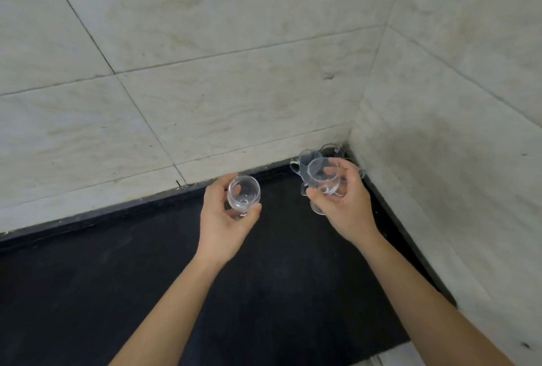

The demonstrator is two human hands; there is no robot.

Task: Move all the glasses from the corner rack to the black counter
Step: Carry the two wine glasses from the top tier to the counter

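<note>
My left hand [225, 219] grips a small clear stemmed glass [244, 194], held upright above the black counter [146, 277]. A second clear glass [322, 178] is in my right hand [343, 204], close to the far corner. Behind that hand, a cluster of clear glasses [308, 158] stands packed in the corner where the two walls meet. Whatever rack holds them is barely visible under the glass; I cannot make out its shape.
Pale marble-look tiled walls [234, 72] rise behind the counter and along its right side [454, 160]. A raised black lip [102, 213] runs along the counter's back edge. A light strip [390, 357] shows at the counter's near right edge.
</note>
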